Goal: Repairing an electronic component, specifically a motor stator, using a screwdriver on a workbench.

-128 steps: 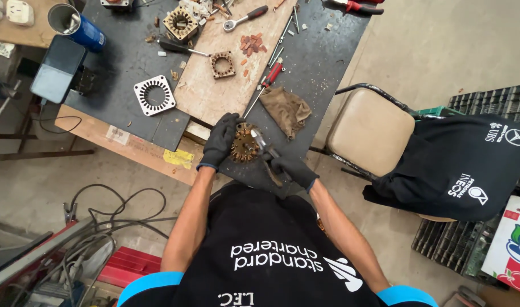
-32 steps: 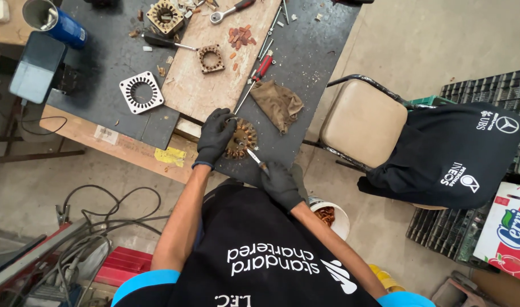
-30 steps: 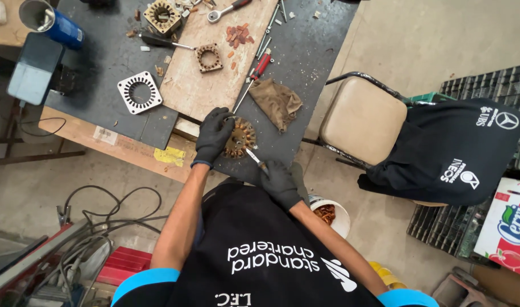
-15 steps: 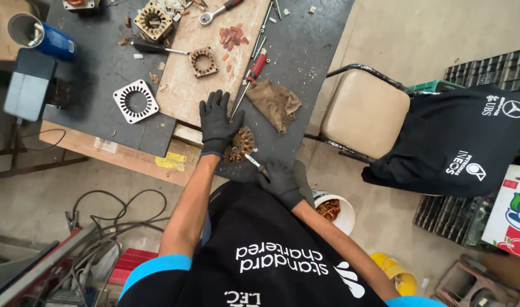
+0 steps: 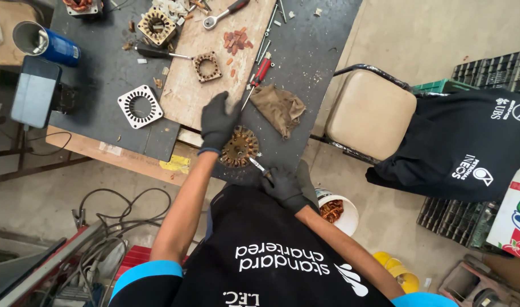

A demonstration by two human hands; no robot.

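Round copper-wound stator (image 5: 240, 148) sitting at the near edge of the dark bench top (image 5: 100, 68), right by the front lip, windings still mostly in the slots from the look of it. Left hand (image 5: 219, 120), black-gloved, clamped down flat over the far side of it, fingers closed along the rim to pin it in place. Right hand (image 5: 284, 185), gloved too, fisted around a thin metal pick (image 5: 257, 166) with the tip poked at the near side of the core. Judging by progress: a white bucket (image 5: 339, 213) on the floor just past the right forearm already holding a tangle of pulled copper, and bare cores lying further back, a white round lamination ring (image 5: 140, 106) toward the left edge and a square one (image 5: 207, 66) on the wooden board (image 5: 214, 40). So some stripped, this one looking only partly done. Brown rag (image 5: 278, 108) and red-handled screwdriver (image 5: 259, 77) just beyond the stator, tan chair (image 5: 371, 113) off the right edge.
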